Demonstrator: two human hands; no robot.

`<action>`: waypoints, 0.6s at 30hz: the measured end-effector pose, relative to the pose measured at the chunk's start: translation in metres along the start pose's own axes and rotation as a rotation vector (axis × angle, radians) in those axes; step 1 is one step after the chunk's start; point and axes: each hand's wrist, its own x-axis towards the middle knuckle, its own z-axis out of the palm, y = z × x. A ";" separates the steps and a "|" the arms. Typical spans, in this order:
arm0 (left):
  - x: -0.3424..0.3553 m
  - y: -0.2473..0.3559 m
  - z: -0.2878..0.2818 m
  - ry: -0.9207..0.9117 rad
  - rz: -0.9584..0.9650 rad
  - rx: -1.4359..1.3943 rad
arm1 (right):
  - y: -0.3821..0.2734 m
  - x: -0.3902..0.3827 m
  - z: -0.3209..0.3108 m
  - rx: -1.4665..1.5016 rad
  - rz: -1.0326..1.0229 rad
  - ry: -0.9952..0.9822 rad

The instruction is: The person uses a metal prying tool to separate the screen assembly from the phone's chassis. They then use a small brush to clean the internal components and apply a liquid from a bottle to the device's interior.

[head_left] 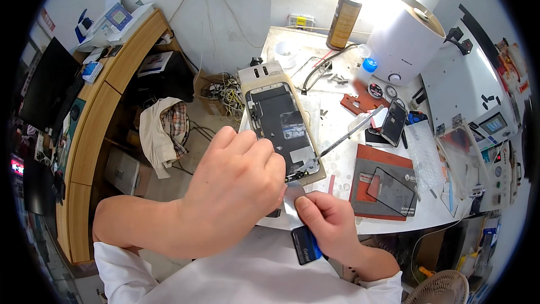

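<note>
My left hand (236, 186) is curled over the near end of an opened phone screen assembly (279, 124) that lies on a beige heating pad (264, 73), its fingers pressing on the lower edge. My right hand (326, 219) pinches a thin silvery flexible strip (293, 202) between thumb and fingers and also holds a dark blue plastic card (306, 245). The strip runs up toward the phone's near edge, under my left fingers. A long metal tool (349, 132) lies angled with its tip at the phone's right side.
On the white bench stand a white cylindrical machine (405, 39), a brown spray can (343, 21), another phone (394, 123), a red mat with a glass panel (388, 186) and white equipment (472, 95). A curved wooden desk (95, 118) is left; a fan (439, 288) is lower right.
</note>
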 end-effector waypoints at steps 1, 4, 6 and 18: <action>0.000 0.000 -0.001 -0.003 0.001 0.000 | 0.001 0.001 -0.002 0.130 0.067 -0.024; 0.001 -0.001 -0.003 -0.023 0.004 -0.047 | 0.003 0.004 -0.002 0.325 0.157 -0.044; 0.004 -0.004 -0.004 -0.048 0.013 -0.051 | 0.000 0.004 -0.001 0.200 0.093 -0.022; 0.007 -0.002 -0.007 -0.111 0.059 0.073 | 0.022 -0.008 -0.053 -0.241 -0.065 0.171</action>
